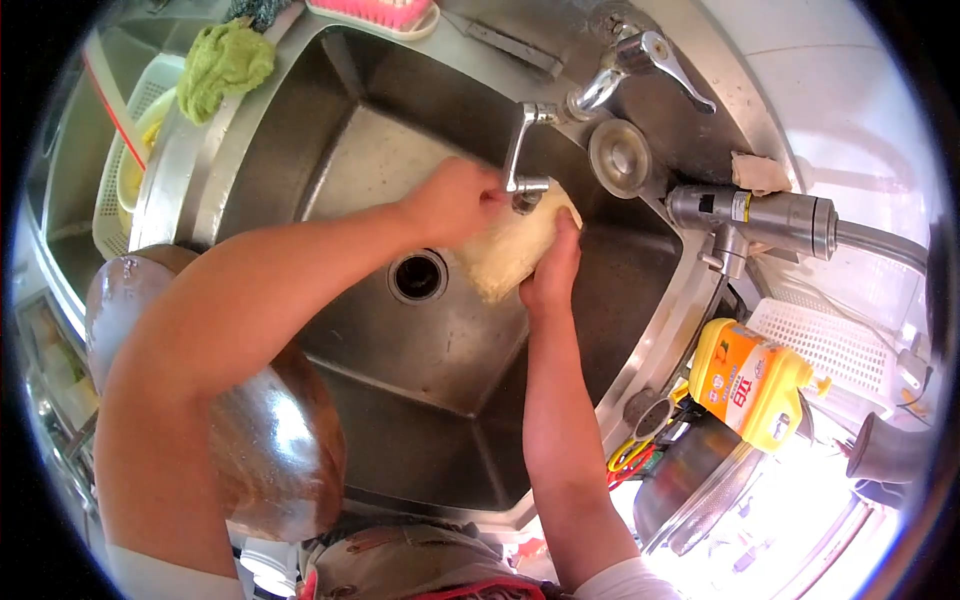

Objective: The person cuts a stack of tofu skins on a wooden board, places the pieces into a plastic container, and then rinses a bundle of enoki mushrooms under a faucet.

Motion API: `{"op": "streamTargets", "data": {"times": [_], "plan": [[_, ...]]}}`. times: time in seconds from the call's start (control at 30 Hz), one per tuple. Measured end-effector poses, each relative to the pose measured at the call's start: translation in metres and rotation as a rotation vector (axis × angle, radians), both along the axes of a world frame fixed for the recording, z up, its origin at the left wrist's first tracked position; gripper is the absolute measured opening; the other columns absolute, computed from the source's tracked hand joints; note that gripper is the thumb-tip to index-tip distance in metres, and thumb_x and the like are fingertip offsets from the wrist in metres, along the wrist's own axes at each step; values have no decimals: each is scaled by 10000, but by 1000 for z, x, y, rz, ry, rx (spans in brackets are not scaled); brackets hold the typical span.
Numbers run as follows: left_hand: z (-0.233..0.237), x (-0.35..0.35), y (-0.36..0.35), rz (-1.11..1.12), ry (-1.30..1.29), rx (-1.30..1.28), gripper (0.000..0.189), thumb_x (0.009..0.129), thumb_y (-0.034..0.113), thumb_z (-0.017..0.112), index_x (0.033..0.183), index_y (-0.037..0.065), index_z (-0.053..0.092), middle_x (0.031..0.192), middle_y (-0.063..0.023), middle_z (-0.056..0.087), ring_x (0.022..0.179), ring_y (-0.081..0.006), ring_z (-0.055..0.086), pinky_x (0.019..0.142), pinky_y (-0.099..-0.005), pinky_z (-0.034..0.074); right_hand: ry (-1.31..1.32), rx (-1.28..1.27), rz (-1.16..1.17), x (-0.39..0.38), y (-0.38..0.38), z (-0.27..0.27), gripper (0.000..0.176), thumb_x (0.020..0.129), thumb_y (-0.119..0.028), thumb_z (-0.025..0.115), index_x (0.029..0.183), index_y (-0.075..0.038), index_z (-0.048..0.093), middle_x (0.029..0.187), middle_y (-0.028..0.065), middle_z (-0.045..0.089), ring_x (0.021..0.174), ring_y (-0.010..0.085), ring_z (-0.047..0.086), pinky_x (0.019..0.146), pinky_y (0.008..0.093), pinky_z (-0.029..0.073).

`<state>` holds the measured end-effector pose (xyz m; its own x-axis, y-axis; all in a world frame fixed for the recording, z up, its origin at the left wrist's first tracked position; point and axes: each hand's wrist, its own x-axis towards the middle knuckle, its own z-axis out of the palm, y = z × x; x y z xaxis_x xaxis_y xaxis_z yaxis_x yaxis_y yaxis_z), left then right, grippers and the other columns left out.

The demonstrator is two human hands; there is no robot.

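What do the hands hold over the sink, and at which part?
One pale yellow cloth, under the tap spout. The left hand grips its upper left end; the right hand grips its right edge.

In the sink (400,140), just right of the drain (417,277), the left hand (455,200) and right hand (553,265) grip a pale cloth (505,255) under the tap (520,150), with a yellow bottle (750,385) farther right of the drain.

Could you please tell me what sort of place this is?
Probably a kitchen: a steel sink with a tap, a yellow detergent bottle beside it, and a green cloth.
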<state>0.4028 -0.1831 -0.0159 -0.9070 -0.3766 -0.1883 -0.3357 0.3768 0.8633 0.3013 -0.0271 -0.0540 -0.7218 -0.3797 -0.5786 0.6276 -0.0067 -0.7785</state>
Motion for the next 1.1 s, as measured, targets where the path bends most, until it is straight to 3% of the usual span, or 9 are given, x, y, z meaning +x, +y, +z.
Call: {"op": "streamTargets", "data": {"times": [0.3,0.6,0.67,0.8,0.83,0.87,0.9,0.97,1.1], "plan": [[-6,3,-7,12,-73,282,267,826,190,683,1012,-1,672,789,-100,676,705,-138,592,704,-339,496,-51,-59,-25,5,-7,5,494,931,-405,518,1222,-7,536,1132,108,604,977,222,608,878,364,480],[6,11,16,181,-173,499,669,826,424,709,1338,54,493,1172,-131,629,1022,-212,614,925,-324,465,-95,21,51,21,-9,12,580,923,-491,546,1269,-29,492,1134,94,609,1016,235,605,879,398,487],[14,10,1,208,-231,870,597,877,466,622,1295,48,537,1160,-112,640,1012,-179,621,915,-329,471,-249,17,117,13,1,35,599,919,-504,555,1272,-24,492,1152,89,604,1038,224,592,878,401,485],[0,7,-3,211,-320,1247,485,955,446,496,1237,60,579,1156,-75,646,1013,-162,632,885,-337,498,40,-29,147,0,12,-35,621,938,-508,518,1321,-22,468,1266,97,566,1130,262,561,951,395,452],[-12,8,1,213,-343,1277,481,958,445,491,1238,62,576,1160,-78,644,1015,-171,634,887,-343,500,-170,-293,184,-3,7,-45,593,931,-546,496,1287,-72,512,1209,103,608,1060,250,614,889,406,515],[-17,8,4,220,-367,1304,478,961,443,487,1239,64,572,1163,-81,642,1017,-179,636,889,-349,503,-248,-313,176,-3,1,-41,583,930,-536,500,1276,-68,520,1193,101,617,1041,250,621,889,402,516],[-22,9,9,235,-381,1282,561,909,582,474,1165,95,587,1040,-69,662,869,-199,671,674,-399,562,-328,-333,170,-1,-4,-37,573,928,-527,503,1264,-63,527,1178,99,626,1023,250,628,889,398,517],[-18,9,15,408,-367,1221,561,924,575,453,1179,90,576,1061,-78,655,884,-212,665,688,-413,555,-414,-357,135,-2,-15,-38,451,912,-378,583,1217,-48,546,1117,98,643,974,250,641,865,385,531],[-38,9,24,553,-303,1196,583,952,565,407,1210,61,548,1104,-104,638,904,-238,649,767,-402,528,119,-136,-112,11,-23,-40,397,835,-102,686,1185,-9,523,1068,113,613,951,216,616,829,352,518]]}}
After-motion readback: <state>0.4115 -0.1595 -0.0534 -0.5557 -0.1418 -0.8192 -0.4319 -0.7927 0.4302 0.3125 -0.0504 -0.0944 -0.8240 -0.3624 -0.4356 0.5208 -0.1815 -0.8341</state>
